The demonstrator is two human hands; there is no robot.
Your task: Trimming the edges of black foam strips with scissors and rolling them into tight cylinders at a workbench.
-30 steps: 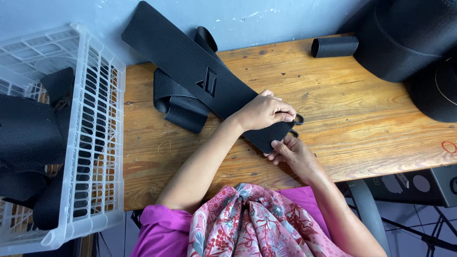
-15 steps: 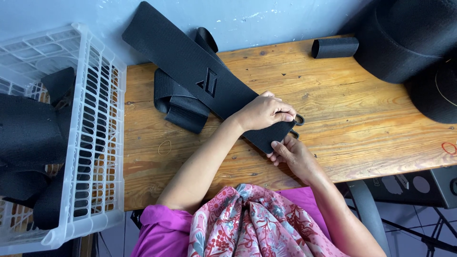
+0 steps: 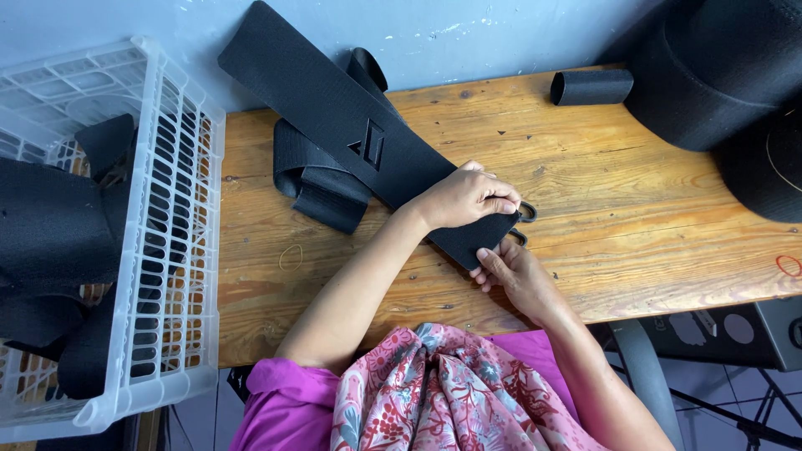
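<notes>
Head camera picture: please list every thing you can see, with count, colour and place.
wooden table: one, brown, centre
wide strap: one, black, diagonal across the table, near end under both hands
folded webbing: one bundle, black, partly under the wide strap
rings: two seem to show, dark, at the strap's near end
small roll: one, black, far edge of the table
large rolls: two, black, top right
rubber bands: two, one pale, one red at the right edge
basket: one, white, left, holding black pieces
left hand: pressing on the strap
right hand: fingers at the strap's end

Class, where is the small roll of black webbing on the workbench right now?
In the head view, the small roll of black webbing lies at the far right of the wooden bench, beside the large black webbing spool.
</notes>
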